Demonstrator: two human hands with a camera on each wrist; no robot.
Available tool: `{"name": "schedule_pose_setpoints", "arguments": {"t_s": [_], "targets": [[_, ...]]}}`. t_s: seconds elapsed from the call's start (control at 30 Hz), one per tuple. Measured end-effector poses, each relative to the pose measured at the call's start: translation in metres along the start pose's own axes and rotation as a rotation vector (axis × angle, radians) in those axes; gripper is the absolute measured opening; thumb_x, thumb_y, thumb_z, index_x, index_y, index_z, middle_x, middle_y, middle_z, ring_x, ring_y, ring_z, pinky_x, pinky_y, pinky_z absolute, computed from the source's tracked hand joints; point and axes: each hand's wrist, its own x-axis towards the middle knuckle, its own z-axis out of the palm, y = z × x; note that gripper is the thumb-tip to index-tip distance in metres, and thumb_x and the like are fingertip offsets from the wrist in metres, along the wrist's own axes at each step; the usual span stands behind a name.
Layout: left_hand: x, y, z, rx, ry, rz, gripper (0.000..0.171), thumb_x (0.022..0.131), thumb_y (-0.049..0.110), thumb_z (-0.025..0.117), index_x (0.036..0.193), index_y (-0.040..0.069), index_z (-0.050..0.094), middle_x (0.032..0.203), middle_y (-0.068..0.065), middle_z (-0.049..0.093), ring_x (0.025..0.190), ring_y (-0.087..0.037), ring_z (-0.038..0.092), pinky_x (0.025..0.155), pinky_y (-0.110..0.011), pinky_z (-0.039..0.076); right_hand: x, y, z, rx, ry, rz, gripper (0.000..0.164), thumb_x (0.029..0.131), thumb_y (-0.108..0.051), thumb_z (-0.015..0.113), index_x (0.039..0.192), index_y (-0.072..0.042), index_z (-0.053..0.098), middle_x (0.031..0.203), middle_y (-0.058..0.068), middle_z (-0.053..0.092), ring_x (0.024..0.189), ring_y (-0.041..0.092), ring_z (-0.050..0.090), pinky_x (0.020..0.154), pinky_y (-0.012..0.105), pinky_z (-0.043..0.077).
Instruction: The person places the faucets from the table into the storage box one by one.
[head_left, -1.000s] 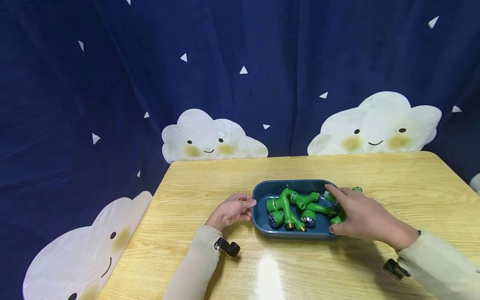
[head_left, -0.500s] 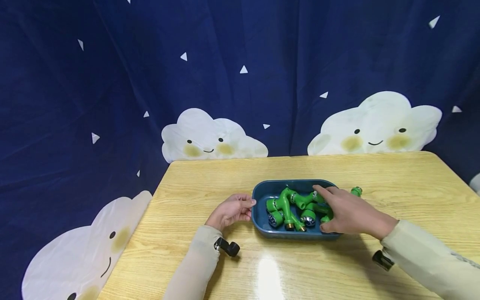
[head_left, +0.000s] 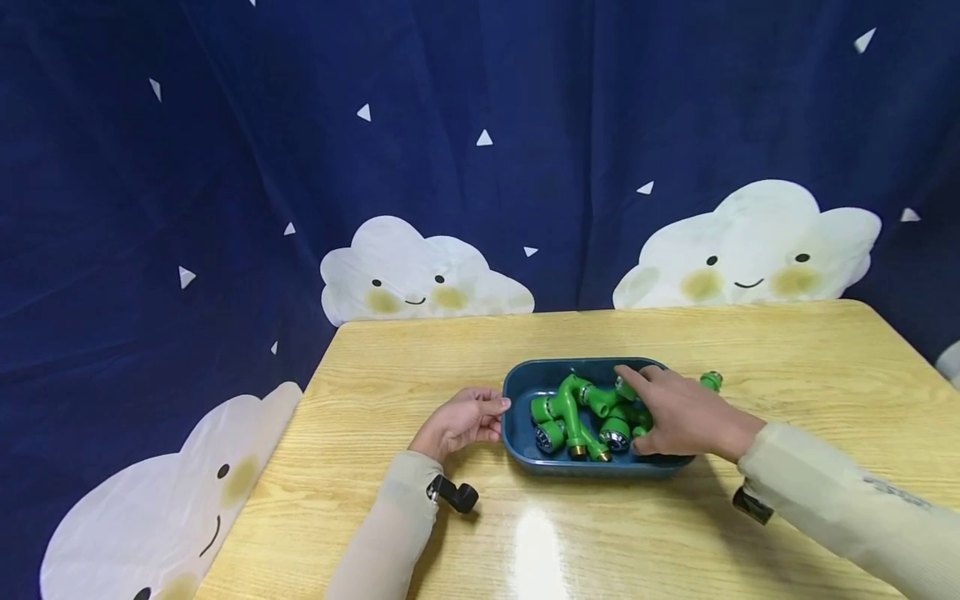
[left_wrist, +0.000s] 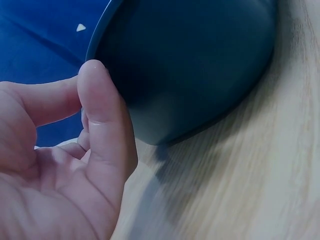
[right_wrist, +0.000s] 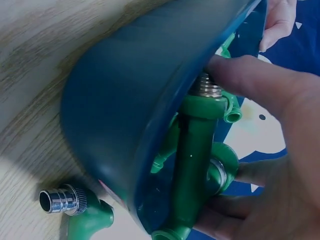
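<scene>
A dark blue oblong tray (head_left: pixel 600 469) stands on the wooden table with several green taps (head_left: pixel 573 412) lying jumbled in it. My left hand (head_left: pixel 465 421) pinches the tray's left end between thumb and fingers; the left wrist view shows the thumb on the rim (left_wrist: pixel 95 52). Over the right end of the tray, my right hand (head_left: pixel 688 415) holds a green tap (right_wrist: pixel 195 155) by its two ends. Its thumb lies against the threaded metal end, and its fingers reach round the far side. From the head, the right hand hides most of this tap.
Another green tap (right_wrist: pixel 87 215), with a metal nozzle, lies on the table (head_left: pixel 787 358) just outside the tray's right end. Behind the table hangs a dark blue curtain (head_left: pixel 450 83) with white clouds.
My right hand has moved left from the tray's right end, further over the inside, with the tap in its grip. My left hand keeps its place on the rim.
</scene>
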Motion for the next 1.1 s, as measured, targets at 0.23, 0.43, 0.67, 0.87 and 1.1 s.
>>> {"name": "schedule_pose_setpoints", "arguments": {"t_s": [0.23,0.43,0.67,0.87,1.1], "targets": [[0.000,0.001,0.000,0.003,0.002,-0.001,0.025,0.100,0.009,0.053,0.076,0.013,0.052,0.063,0.003,0.056,0.053,-0.006,0.054,0.050,-0.016,0.051,0.006,-0.001,0.005,-0.031,0.014,-0.052,0.099,0.067,-0.039,0.089,0.145,0.001,0.042,0.125,0.029,0.058,0.103,0.040,0.063,0.079,0.052,0.057],[0.001,0.001,0.000,0.005,-0.005,-0.001,0.024,0.100,0.010,0.054,0.076,0.013,0.052,0.063,0.002,0.056,0.054,-0.007,0.054,0.050,-0.016,0.051,0.007,0.000,0.013,-0.028,0.041,-0.067,0.099,0.066,-0.035,0.090,0.143,0.003,0.041,0.118,0.025,0.060,0.097,0.036,0.063,0.077,0.051,0.057],[0.000,0.004,0.001,0.000,0.003,-0.012,0.022,0.100,0.011,0.054,0.078,0.012,0.053,0.063,0.002,0.057,0.054,-0.007,0.054,0.050,-0.016,0.051,0.009,-0.001,0.018,0.057,0.015,-0.043,0.099,0.068,-0.029,0.091,0.141,0.003,0.034,0.116,0.024,0.058,0.094,0.032,0.063,0.078,0.047,0.057],[0.001,0.003,0.000,-0.005,0.005,0.002,0.022,0.100,0.009,0.054,0.078,0.013,0.053,0.062,0.003,0.057,0.054,-0.006,0.054,0.050,-0.016,0.051,0.007,0.001,0.021,0.103,0.023,-0.045,0.096,0.069,-0.027,0.091,0.139,0.000,0.032,0.117,0.024,0.057,0.095,0.031,0.063,0.079,0.046,0.057],[0.000,0.001,0.000,-0.009,-0.008,0.003,0.020,0.100,0.009,0.054,0.080,0.013,0.053,0.062,0.003,0.058,0.053,-0.006,0.054,0.050,-0.016,0.051,0.007,0.006,0.012,0.192,-0.013,-0.019,0.093,0.068,-0.032,0.091,0.139,-0.002,0.039,0.127,0.025,0.053,0.106,0.037,0.062,0.085,0.050,0.056]]}}
